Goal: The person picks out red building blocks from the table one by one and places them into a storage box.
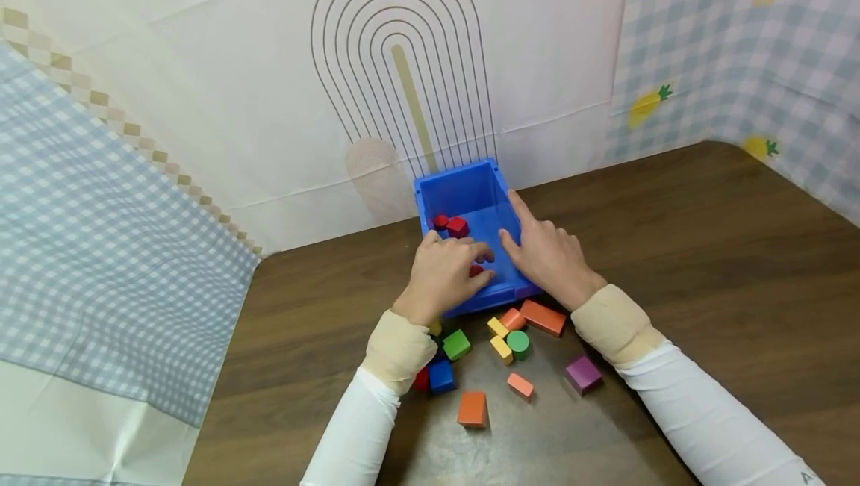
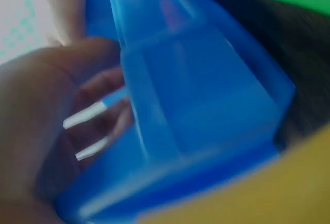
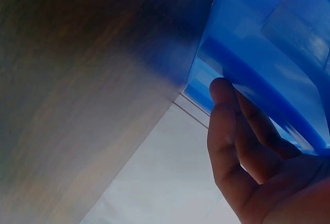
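Observation:
A blue plastic bin (image 1: 480,303) stands against the back cloth, with a few red blocks (image 1: 457,227) inside. My left hand (image 1: 445,273) reaches over its near left side, fingers bent and thumb apart. A red block shows partly between that thumb and the fingers, and I see no grasp on it. In the left wrist view the bin's wall (image 2: 206,90) hides part of the fingers. My right hand (image 1: 554,258) holds the bin's right wall, thumb over the inside. The right wrist view shows its fingers (image 3: 224,136) along the outside, below the rim.
Loose blocks lie in front of the bin: a green cube (image 1: 457,345), a green cylinder (image 1: 518,344), a blue cube (image 1: 441,376), an orange block (image 1: 472,410), a long orange block (image 1: 543,318) and a purple block (image 1: 583,375). The wooden table (image 1: 672,247) meets hanging cloth at the back.

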Demonstrator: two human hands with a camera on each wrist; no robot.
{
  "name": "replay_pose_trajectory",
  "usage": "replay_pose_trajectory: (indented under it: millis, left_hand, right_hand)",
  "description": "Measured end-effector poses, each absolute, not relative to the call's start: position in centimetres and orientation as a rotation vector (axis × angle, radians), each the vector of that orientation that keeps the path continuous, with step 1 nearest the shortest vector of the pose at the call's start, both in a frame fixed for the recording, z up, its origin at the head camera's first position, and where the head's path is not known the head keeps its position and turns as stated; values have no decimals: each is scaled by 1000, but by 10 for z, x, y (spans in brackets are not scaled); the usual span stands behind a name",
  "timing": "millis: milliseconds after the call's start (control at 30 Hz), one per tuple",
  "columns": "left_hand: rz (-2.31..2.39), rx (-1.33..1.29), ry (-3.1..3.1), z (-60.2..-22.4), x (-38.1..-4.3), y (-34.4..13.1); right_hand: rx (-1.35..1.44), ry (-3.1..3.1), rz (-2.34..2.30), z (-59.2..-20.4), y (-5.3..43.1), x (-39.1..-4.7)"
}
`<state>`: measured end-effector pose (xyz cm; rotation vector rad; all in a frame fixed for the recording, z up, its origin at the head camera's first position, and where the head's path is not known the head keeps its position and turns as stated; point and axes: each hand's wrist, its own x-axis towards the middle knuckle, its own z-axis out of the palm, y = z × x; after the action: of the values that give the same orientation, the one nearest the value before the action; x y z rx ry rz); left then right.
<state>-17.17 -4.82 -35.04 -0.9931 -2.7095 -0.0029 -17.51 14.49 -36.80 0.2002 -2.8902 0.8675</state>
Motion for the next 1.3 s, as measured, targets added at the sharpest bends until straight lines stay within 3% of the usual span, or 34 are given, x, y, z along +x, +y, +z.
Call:
replay_pose_trajectory:
  millis: [333, 1300]
  left_hand:
    - [-295, -1151, -2609, -346, -171, -62]
    - [-406, -1255, -2576, -337, -141, -95]
  right_hand:
    - [209, -2887, 842, -369, 143, -178]
    - [189, -2872, 767, -369, 145, -175]
